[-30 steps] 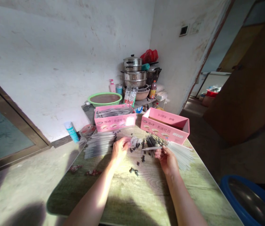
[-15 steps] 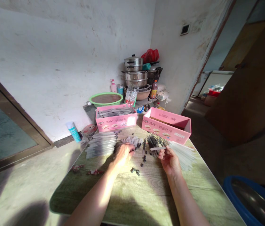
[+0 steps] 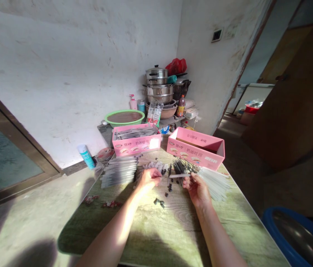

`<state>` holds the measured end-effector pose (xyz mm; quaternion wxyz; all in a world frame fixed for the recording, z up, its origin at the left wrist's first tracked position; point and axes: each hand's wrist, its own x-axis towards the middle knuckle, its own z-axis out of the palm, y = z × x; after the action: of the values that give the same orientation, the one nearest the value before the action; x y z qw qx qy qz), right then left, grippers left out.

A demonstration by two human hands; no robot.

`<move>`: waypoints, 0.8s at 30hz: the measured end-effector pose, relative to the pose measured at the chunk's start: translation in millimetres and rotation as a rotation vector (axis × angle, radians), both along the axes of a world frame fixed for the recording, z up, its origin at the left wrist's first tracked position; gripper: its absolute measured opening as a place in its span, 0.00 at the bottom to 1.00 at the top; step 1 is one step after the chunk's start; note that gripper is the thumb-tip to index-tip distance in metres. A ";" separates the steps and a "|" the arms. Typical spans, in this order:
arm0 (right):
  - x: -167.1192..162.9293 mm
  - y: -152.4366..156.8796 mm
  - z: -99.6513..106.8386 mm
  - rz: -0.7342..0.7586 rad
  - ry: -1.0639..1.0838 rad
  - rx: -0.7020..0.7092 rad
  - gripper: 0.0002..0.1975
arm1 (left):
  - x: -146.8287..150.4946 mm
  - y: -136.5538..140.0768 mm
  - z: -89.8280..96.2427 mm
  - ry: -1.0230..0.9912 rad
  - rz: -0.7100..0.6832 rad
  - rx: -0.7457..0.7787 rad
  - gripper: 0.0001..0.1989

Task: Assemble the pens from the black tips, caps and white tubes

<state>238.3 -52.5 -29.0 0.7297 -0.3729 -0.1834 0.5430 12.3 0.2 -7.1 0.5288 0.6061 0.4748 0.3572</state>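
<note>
My right hand [image 3: 197, 189] pinches a slim translucent pen barrel [image 3: 179, 175] near one end, its free end pointing left. Facing it, my left hand [image 3: 150, 178] has thumb and fingertips pressed together; whatever is between them is too small to make out. Just behind the left hand lies a heap of small whitish pieces [image 3: 155, 165] with dark bits among them. Thin black sticks like pen refills [image 3: 180, 167] are piled behind the held barrel. More clear barrels [image 3: 215, 184] are spread beside my right hand. Small black plugs [image 3: 159, 202] are scattered between my forearms.
A row of filled-looking barrels [image 3: 119, 171] lies on the table [image 3: 173, 233] at left. One pink box [image 3: 136, 145] full of similar sticks and another pink box [image 3: 200, 151] stand at the back. Beyond are a green basin [image 3: 124, 122] and stacked pots [image 3: 159, 91].
My right hand has moved left with the barrel, bringing its free end nearer the left hand. My left hand has lifted slightly from the small pieces, fingertips together.
</note>
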 end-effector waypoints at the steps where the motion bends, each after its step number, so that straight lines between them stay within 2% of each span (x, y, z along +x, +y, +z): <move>1: -1.2 -0.5 0.7 0.004 -0.015 0.006 0.14 | -0.6 -0.4 1.6 -0.078 -0.006 -0.042 0.07; 8: -5.8 -1.6 4.5 0.006 -0.050 0.013 0.18 | -7.3 -3.3 10.9 -0.257 0.004 -0.099 0.16; 13: -6.5 -1.1 3.0 0.005 -0.067 0.009 0.17 | -4.4 -4.8 12.8 -0.193 -0.012 -0.117 0.16; 16: -6.9 -0.9 2.7 0.011 -0.071 0.008 0.18 | -2.5 -5.8 11.5 -0.182 -0.006 -0.115 0.16; 24: -9.4 -1.2 5.4 0.019 -0.082 0.016 0.17 | -1.9 -2.5 1.5 -0.356 -0.048 -0.154 0.18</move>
<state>228.8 -53.7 -23.7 0.7194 -0.3875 -0.2210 0.5325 10.5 -2.3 -5.6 0.6577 0.5021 0.3851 0.4088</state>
